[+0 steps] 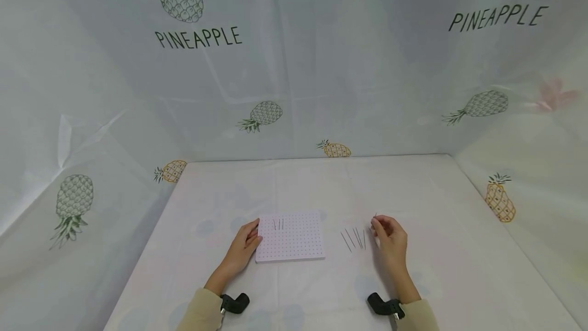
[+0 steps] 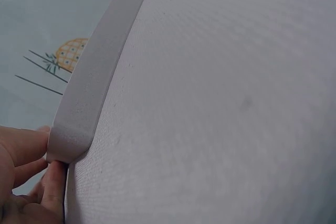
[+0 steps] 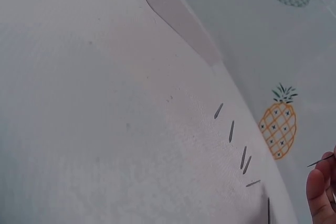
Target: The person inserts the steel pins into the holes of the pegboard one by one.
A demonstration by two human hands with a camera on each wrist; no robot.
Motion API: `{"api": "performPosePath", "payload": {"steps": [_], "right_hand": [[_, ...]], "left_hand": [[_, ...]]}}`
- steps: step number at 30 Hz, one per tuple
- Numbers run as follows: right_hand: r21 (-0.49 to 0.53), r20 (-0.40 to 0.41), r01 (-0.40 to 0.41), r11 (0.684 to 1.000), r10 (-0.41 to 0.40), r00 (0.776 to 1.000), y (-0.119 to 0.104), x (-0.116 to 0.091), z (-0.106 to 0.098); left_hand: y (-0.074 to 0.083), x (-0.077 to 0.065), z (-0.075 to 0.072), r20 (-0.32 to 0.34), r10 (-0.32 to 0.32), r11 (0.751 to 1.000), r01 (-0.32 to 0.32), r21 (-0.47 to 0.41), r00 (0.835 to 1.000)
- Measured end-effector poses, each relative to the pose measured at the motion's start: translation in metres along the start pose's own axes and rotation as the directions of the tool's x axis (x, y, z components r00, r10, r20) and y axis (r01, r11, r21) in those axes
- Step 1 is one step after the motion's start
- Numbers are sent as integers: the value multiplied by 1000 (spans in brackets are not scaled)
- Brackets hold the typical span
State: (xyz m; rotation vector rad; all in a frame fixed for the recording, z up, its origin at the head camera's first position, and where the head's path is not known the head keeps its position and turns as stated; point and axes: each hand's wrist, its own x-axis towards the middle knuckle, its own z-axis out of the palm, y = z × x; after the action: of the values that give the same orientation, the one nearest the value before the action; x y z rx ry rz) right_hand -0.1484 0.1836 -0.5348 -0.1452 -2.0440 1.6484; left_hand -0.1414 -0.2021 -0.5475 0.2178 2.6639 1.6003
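A white square pegboard with rows of small holes lies on the table. My left hand grips its left edge, thumb against the near face in the head view. Three thin dark pins stand upright in the board near its upper left corner; the left wrist view shows the same pins rising past the board's edge. To the right of the board, my right hand pinches one thin dark pin between thumb and fingertips, held up from the table.
Several loose pins lie on the white tablecloth between the board and my right hand. Pineapple-printed sheets rise at the back and both sides. A black device is strapped at each wrist.
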Motion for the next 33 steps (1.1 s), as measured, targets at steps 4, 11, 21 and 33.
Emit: {"api": "performPosePath", "payload": {"steps": [4, 11, 21, 33], "right_hand": [[13, 10, 3, 1000, -3, 1000, 2, 3, 5], [57, 72, -12, 998, 8, 997, -41, -2, 11], [99, 146, -13, 995, -2, 989, -47, -3, 27], [135, 258, 14, 991, -49, 965, -54, -9, 51]], "left_hand": [[0, 0, 1, -16, 21, 1000, -21, 1, 1000], [2, 1, 1, -21, 21, 999, -21, -29, 1000], [0, 1, 0, -4, 26, 1000, -26, -14, 1000], [1, 1, -1, 1, 30, 1000, -30, -8, 1000]]}}
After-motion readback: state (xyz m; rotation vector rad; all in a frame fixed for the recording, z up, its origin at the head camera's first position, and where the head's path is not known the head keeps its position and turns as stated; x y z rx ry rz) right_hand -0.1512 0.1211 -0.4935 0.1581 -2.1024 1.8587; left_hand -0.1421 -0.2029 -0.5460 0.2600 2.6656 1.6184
